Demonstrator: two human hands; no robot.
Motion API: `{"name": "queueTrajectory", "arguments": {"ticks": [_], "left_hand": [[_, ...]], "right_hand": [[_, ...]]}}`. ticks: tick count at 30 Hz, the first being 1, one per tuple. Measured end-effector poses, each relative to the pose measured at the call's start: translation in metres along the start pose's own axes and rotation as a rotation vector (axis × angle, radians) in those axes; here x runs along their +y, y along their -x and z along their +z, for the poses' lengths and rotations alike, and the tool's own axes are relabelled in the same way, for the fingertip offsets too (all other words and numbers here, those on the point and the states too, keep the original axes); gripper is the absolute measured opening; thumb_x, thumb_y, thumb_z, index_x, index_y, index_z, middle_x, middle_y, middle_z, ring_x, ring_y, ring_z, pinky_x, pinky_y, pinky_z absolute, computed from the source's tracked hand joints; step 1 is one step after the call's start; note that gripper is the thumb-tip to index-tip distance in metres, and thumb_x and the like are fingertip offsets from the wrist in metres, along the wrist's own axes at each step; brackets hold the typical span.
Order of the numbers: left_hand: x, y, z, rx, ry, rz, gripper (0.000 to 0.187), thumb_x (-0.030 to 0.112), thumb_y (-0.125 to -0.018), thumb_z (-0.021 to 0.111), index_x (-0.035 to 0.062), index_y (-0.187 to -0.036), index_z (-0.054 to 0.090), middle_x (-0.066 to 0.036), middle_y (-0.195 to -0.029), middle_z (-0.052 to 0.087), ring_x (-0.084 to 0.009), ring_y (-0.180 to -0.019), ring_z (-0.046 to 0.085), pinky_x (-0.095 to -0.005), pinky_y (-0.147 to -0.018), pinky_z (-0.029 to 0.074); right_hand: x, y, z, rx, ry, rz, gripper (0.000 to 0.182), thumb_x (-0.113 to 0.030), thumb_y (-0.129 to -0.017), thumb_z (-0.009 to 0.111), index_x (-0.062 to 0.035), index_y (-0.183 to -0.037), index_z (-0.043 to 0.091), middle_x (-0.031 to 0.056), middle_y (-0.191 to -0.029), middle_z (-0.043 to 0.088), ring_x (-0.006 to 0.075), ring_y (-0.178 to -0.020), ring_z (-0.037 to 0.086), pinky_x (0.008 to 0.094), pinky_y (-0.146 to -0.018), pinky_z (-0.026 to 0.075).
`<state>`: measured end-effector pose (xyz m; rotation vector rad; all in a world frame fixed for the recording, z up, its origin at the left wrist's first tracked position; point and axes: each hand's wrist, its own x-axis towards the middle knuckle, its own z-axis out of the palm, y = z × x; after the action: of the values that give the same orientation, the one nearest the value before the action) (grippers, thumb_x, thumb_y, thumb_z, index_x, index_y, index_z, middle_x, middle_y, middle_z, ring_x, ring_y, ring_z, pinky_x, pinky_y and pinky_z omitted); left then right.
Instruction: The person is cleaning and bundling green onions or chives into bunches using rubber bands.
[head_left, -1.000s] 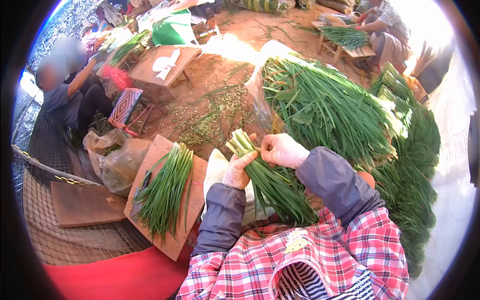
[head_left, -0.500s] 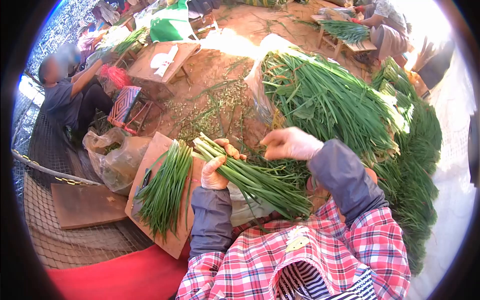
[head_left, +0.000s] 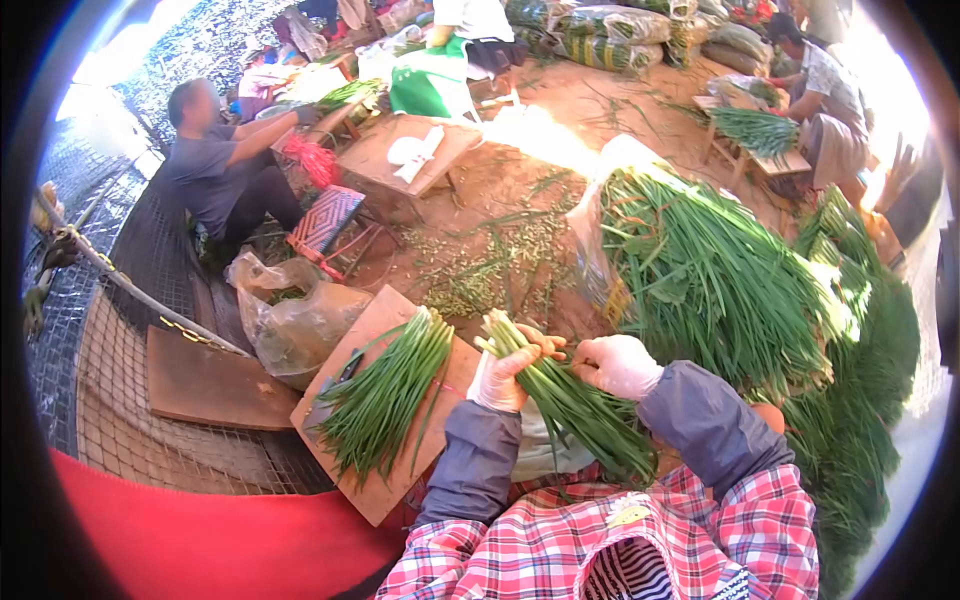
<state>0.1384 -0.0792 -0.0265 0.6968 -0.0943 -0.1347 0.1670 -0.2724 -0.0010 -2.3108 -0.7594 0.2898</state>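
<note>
My left hand [head_left: 508, 375], in a pale glove, is wrapped around a bunch of garlic chives [head_left: 575, 408]. Their pale cut ends point up and away from me, and the green leaves hang toward my lap. Close by on the right, my gloved right hand [head_left: 618, 366] has its fingers curled together at the side of the bunch; whatever is between them is too small to make out. A second bunch of chives [head_left: 385, 395] lies on a tilted wooden board [head_left: 375, 500] to my left. Part of a dark blade-like thing shows beside that bunch.
A large heap of chives [head_left: 710, 270] lies at my right. Left of the board are a clear plastic bag [head_left: 300, 320], a woven stool [head_left: 328, 220] and a brown panel [head_left: 210, 385]. A low table [head_left: 440, 155] stands ahead. Other people sit at the far left and right.
My right hand has come left and down to the bunch, its fingers now closed. The view has shifted, so the scene sits lower and farther right. My left hand keeps its hold.
</note>
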Motion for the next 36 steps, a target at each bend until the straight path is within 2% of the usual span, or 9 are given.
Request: {"name": "queueTrajectory", "arguments": {"ticks": [9, 10, 15, 18, 22, 27, 31, 34, 36], "left_hand": [[-0.01, 0.008, -0.008, -0.002, -0.167, 0.067, 0.021, 0.012, -0.069, 0.068, 0.006, -0.085, 0.057, -0.012, -0.086, 0.061, -0.0314, -0.099, 0.056, -0.0501, -0.089, 0.045], [0.001, 0.011, -0.003, 0.026, -0.183, 0.035, 0.02, 0.012, -0.07, 0.067, 0.0064, -0.086, 0.057, -0.014, -0.093, 0.06, -0.031, -0.102, 0.055, -0.0496, -0.088, 0.046], [-0.013, -0.002, 0.002, 0.133, -0.128, 0.014, 0.026, 0.01, -0.073, 0.068, 0.0058, -0.097, 0.058, -0.011, -0.104, 0.058, -0.0241, -0.098, 0.055, -0.0407, -0.085, 0.047], [-0.016, -0.009, 0.014, 0.156, -0.095, 0.006, 0.029, 0.007, -0.075, 0.067, 0.0028, -0.101, 0.057, -0.009, -0.102, 0.059, -0.0184, -0.091, 0.057, -0.0318, -0.083, 0.046], [0.009, -0.008, 0.006, 0.165, -0.025, 0.119, 0.024, 0.013, -0.073, 0.068, 0.01, -0.095, 0.058, -0.008, -0.107, 0.058, -0.0229, -0.1, 0.056, -0.0467, -0.089, 0.046], [0.069, -0.008, -0.029, 0.032, -0.03, 0.427, 0.017, 0.014, -0.078, 0.061, 0.0136, -0.095, 0.059, -0.007, -0.116, 0.059, -0.0264, -0.115, 0.051, -0.0539, -0.099, 0.037], [0.089, -0.005, -0.049, -0.07, 0.023, 0.538, 0.019, 0.014, -0.078, 0.06, 0.0133, -0.096, 0.058, -0.007, -0.116, 0.058, -0.027, -0.117, 0.049, -0.0546, -0.1, 0.034], [0.087, 0.001, -0.044, -0.045, 0.081, 0.559, 0.015, 0.015, -0.077, 0.06, 0.0134, -0.091, 0.054, -0.006, -0.115, 0.055, -0.027, -0.116, 0.048, -0.055, -0.099, 0.035], [0.082, 0.002, -0.041, -0.102, 0.044, 0.559, 0.016, 0.017, -0.077, 0.06, 0.0138, -0.092, 0.056, -0.006, -0.116, 0.054, -0.0266, -0.118, 0.046, -0.0529, -0.101, 0.034]], "right_hand": [[0.085, -0.006, 0.006, 0.232, 0.307, 0.303, 0.016, -0.025, -0.076, 0.058, -0.0102, -0.077, 0.063, 0.0129, -0.064, 0.061, 0.0341, -0.067, 0.061, 0.0422, -0.063, 0.048], [0.082, 0.001, -0.008, 0.067, 0.24, 0.325, 0.018, -0.024, -0.076, 0.061, -0.0096, -0.085, 0.065, 0.0133, -0.076, 0.064, 0.0331, -0.075, 0.062, 0.0403, -0.068, 0.049], [-0.019, 0.001, -0.035, 0.172, -0.108, -0.256, 0.041, -0.023, -0.073, 0.069, -0.0108, -0.111, 0.058, 0.0121, -0.102, 0.06, 0.0293, -0.09, 0.06, 0.0362, -0.077, 0.048], [-0.025, -0.006, -0.012, 0.138, -0.238, -0.187, 0.032, -0.016, -0.076, 0.067, -0.0079, -0.106, 0.058, 0.0113, -0.094, 0.062, 0.0284, -0.087, 0.061, 0.0347, -0.075, 0.049], [0.011, 0.01, 0.01, -0.025, 0.03, -0.215, 0.011, -0.015, -0.078, 0.06, -0.0069, -0.085, 0.061, 0.0116, -0.075, 0.061, 0.0328, -0.074, 0.061, 0.0376, -0.068, 0.05], [0.117, 0.064, 0.011, -0.743, 0.615, 0.431, 0.03, -0.031, -0.076, 0.06, -0.0077, -0.093, 0.069, 0.0114, -0.09, 0.067, 0.0281, -0.085, 0.065, 0.0417, -0.071, 0.052], [0.128, 0.095, -0.042, -0.144, 0.159, 0.473, 0.027, -0.032, -0.07, 0.064, -0.0106, -0.086, 0.069, 0.0133, -0.081, 0.066, 0.0311, -0.079, 0.063, 0.0404, -0.072, 0.05], [0.105, 0.088, -0.069, 0.19, -0.37, 0.535, 0.02, -0.021, -0.081, 0.063, -0.0036, -0.09, 0.066, 0.0065, -0.06, 0.061, 0.0124, -0.051, 0.056, 0.0277, -0.054, 0.047], [0.066, 0.078, -0.092, 0.167, -0.494, 0.48, 0.023, -0.023, -0.084, 0.062, -0.0012, -0.09, 0.066, 0.0081, -0.068, 0.063, 0.0114, -0.06, 0.058, 0.0271, -0.06, 0.047]]}}
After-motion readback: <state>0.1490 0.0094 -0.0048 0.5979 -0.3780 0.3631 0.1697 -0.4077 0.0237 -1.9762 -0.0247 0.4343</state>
